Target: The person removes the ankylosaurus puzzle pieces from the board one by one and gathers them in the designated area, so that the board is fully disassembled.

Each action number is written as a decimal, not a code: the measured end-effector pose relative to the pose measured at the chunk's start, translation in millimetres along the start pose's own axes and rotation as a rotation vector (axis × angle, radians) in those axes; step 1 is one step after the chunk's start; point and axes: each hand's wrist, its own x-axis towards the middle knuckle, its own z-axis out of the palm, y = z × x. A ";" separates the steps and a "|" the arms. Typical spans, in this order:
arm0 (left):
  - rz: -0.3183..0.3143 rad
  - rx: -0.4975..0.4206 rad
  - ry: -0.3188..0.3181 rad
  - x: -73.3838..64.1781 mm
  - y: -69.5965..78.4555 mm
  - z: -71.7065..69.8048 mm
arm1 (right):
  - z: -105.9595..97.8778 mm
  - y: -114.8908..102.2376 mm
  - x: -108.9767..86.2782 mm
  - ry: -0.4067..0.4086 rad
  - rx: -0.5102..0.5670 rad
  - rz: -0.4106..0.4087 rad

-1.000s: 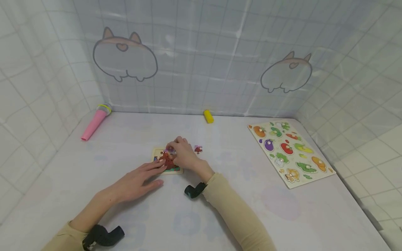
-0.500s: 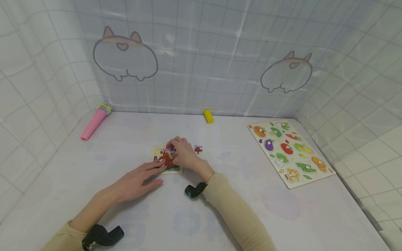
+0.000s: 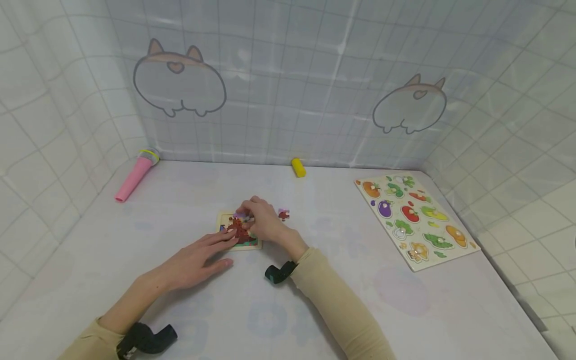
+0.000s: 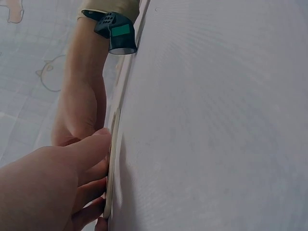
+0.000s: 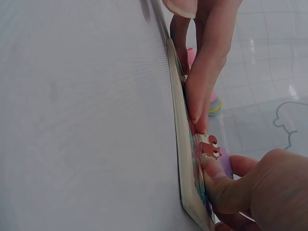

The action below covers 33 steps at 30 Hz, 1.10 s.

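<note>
A small framed jigsaw puzzle (image 3: pixel 248 248) with a reddish-brown picture lies flat at the middle of the table. My left hand (image 3: pixel 198 260) rests on its lower left part with extended fingers. At the upper right of the frame, my right hand (image 3: pixel 265 220) pinches a puzzle piece between thumb and finger. The right wrist view shows this puzzle piece (image 5: pixel 211 149), red and purple with cartoon eyes, standing tilted up from the board. Just right of the right hand lies a loose puzzle piece (image 3: pixel 284 215). Fingers cover much of the picture.
A vegetable peg puzzle board (image 3: pixel 416 220) lies at the right. Near the back edge is a yellow block (image 3: pixel 298 167), and at the back left a pink toy microphone (image 3: pixel 138 175). Tile-patterned curtains (image 3: pixel 288 90) enclose the back and sides.
Almost nothing moves. The right hand's fingers shift very slightly at the puzzle's upper part, while the left hand stays in place.
</note>
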 end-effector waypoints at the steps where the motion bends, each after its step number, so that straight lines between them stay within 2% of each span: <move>1: 0.002 0.001 0.000 -0.3 0.4 -0.1 | 0.0 0.0 0.3 -0.001 0.010 -0.003; 11: 0.023 0.006 -0.002 -0.7 1.0 -2.1 | 0.6 0.0 1.6 -0.001 0.074 -0.030; 23: 0.001 0.018 -0.018 -1.9 0.6 -3.3 | 3.5 0.9 2.2 0.016 0.090 -0.052; 29: 0.002 0.011 -0.022 -0.6 -0.6 -1.3 | 4.8 2.3 2.9 0.076 0.083 -0.093; 33: 0.000 0.007 -0.032 -0.1 -0.6 0.6 | 0.0 2.1 -0.4 0.147 0.160 -0.074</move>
